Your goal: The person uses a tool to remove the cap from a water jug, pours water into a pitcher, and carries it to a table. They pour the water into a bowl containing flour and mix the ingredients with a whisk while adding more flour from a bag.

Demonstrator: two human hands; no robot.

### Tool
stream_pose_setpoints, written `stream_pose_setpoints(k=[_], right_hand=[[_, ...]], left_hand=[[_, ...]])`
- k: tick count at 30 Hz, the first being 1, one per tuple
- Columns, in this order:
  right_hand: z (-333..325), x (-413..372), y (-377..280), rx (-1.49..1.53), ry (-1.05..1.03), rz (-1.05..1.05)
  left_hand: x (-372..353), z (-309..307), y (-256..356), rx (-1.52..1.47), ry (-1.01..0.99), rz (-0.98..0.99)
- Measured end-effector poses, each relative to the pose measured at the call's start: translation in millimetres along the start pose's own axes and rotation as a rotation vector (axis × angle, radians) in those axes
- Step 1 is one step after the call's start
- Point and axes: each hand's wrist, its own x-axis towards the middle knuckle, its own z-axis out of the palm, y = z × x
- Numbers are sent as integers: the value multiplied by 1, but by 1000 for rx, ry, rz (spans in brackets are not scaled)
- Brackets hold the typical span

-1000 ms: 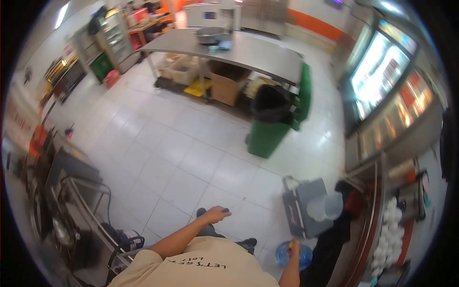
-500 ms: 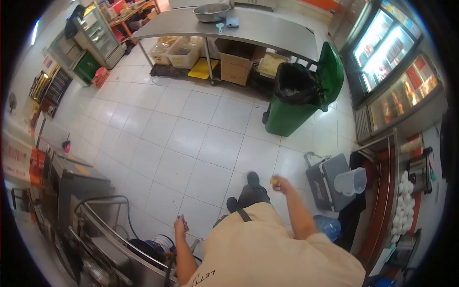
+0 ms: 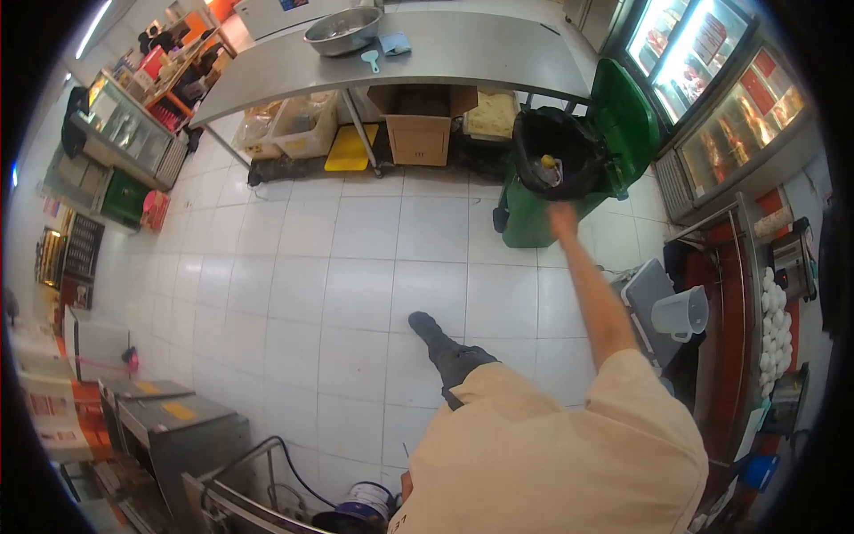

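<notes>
My right hand (image 3: 561, 219), smeared by motion, reaches forward at the near rim of the green wheeled bin (image 3: 532, 227). Its lid stands back, and a black bag (image 3: 579, 163) lines it. A small yellow thing (image 3: 547, 161) shows within the bin's opening, apart from my fingers, near something pale in the bag. Low in the view, my left hand (image 3: 406, 486) is mostly hidden behind my beige shirt. The tip of a thin knife-like tool (image 3: 406, 450) sticks up from it.
A steel table (image 3: 480, 49) with a metal bowl (image 3: 342, 32) stands ahead, boxes and tubs below. A grey cooler (image 3: 649, 298) carrying a clear jug (image 3: 680, 313) is at my right, near a shelf of eggs (image 3: 776, 329). A metal rail (image 3: 249, 512) and bucket (image 3: 366, 503) lie low left.
I have stepped closer to the bin. My right hand has swung forward to it, and the yellow thing has left that hand. My left hand has dropped back behind the shirt.
</notes>
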Motion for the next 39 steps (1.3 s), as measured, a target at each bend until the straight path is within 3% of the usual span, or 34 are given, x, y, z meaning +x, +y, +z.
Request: stream_pose_setpoints(k=[1,2,3,4,5,7,8,9,10,14,16,19,22,24,26,30,32,34,38,39], right_hand=[[55,-9,64,-260,-158,-177],[39,-57,34,-220,-422,-17],[91,-87,104,-570,-709,-148],[117,-122,134,-657,-1013,-47],[149,-176,178,-579,-993,23],[135,-218,192,-329,-1546,340],[80,-226,69,-480,-1514,502],[50,-226,7,-508,-1533,521],[41,-219,-25,-538,-1548,535],[100,-169,-36,-484,-1360,517],[144,-136,-40,-469,-1237,-33],[159,-107,-164,-124,-1020,-82],[209,-101,-248,102,-1012,-230],[246,-107,-296,123,-1037,-304],[280,-119,-332,187,-1181,-90],[374,-129,-305,-295,-1379,-225],[387,-130,-330,-564,-1491,58],[425,-130,-315,-530,-1468,241],[450,-134,-388,-463,-1453,214],[460,-138,-404,-327,-1432,230]], left_hand=[[13,-13,10,43,-9,24],[27,-28,21,68,-12,46],[42,-43,36,91,-7,72],[58,-58,53,116,2,116],[77,-74,70,123,22,156],[116,-105,110,79,72,199],[131,-120,133,-51,101,132],[141,-133,158,-327,151,-15],[158,-150,188,-608,200,-158],[190,-204,300,-700,114,-12],[202,-222,353,-670,54,33],[219,-251,415,-685,-133,139],[247,-274,445,-701,-166,171],[268,-298,457,-712,-163,200],[283,-326,457,-498,-29,209],[325,-401,425,-476,8,147],[341,-450,404,-488,-30,126],[356,-492,389,-549,18,44],[390,-557,363,-432,207,8],[398,-573,364,-394,245,8]])
